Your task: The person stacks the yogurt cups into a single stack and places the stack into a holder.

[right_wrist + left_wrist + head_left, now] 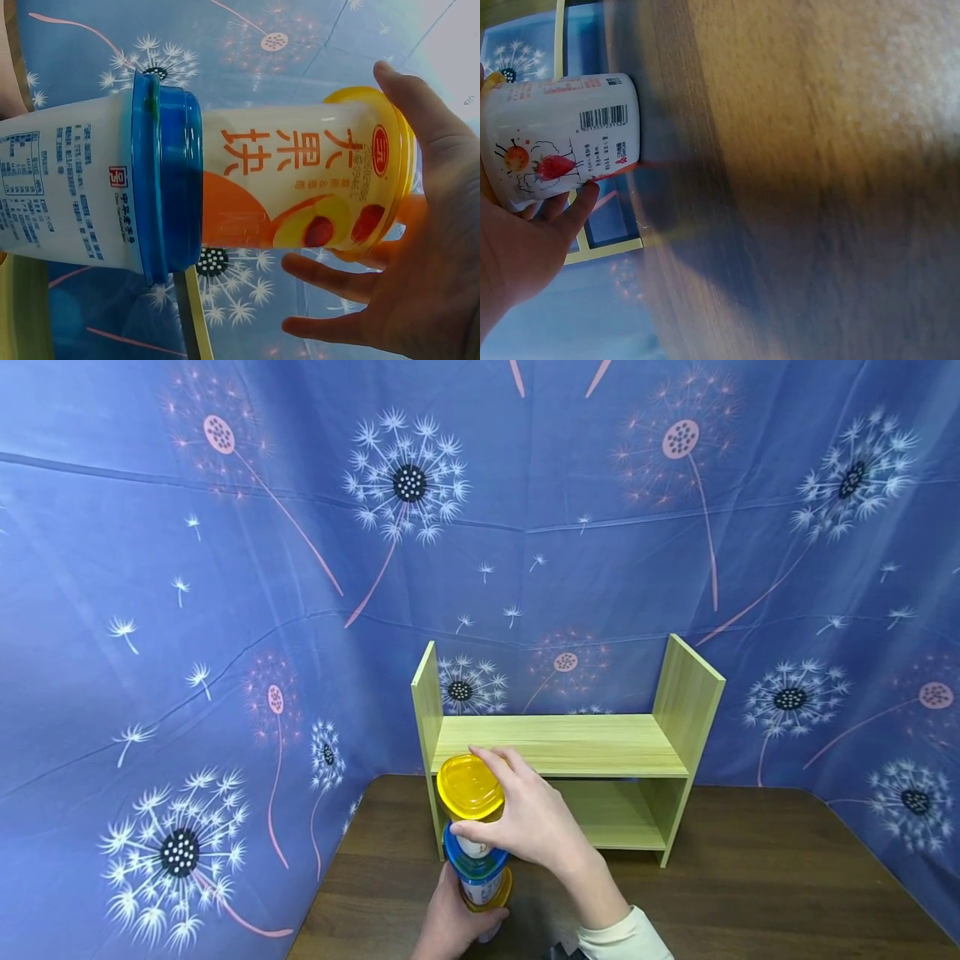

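head view: dark wood table [750,877], dandelion-print blue backdrop [187,568].

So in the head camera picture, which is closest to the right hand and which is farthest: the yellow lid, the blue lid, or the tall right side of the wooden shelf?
1. Yellow lid: the right hand touches it, at the top of the stack.
2. Blue lid: just below the hand, lower in the stack.
3. Shelf's right side panel: farthest, up and to the right, by the curtain.
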The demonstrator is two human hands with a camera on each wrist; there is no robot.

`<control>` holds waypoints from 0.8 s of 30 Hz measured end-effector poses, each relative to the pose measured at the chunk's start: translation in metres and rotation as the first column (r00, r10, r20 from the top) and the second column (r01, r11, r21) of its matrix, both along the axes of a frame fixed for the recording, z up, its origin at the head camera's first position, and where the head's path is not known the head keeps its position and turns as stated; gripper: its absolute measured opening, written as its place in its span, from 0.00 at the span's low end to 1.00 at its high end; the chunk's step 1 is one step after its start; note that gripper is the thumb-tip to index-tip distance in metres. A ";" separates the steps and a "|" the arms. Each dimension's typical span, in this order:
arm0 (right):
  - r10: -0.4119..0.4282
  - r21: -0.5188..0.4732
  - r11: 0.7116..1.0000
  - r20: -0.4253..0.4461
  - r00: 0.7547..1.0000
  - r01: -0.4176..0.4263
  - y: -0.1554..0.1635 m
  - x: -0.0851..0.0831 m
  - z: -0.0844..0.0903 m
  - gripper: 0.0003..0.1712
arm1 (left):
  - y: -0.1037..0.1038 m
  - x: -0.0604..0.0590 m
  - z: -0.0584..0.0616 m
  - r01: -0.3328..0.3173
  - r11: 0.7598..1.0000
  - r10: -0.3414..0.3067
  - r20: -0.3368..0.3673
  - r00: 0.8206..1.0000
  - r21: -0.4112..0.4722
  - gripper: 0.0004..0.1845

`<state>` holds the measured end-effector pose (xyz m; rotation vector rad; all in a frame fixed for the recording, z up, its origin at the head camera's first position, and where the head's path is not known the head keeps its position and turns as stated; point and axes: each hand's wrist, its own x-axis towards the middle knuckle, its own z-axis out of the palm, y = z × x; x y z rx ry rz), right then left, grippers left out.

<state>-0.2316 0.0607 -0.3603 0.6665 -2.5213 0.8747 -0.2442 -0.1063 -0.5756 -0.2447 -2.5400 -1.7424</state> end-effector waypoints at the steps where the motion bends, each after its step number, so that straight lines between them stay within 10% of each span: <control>1: 0.005 -0.009 1.000 0.001 1.000 -0.005 0.001 0.000 0.000 0.56 | 0.000 0.000 0.000 0.002 1.000 -0.002 -0.001 1.000 0.002 0.55; 24: -0.058 -0.121 0.992 -0.135 0.989 0.041 0.060 -0.002 -0.016 0.44 | 0.000 0.003 0.003 0.001 1.000 -0.001 -0.015 1.000 -0.021 0.54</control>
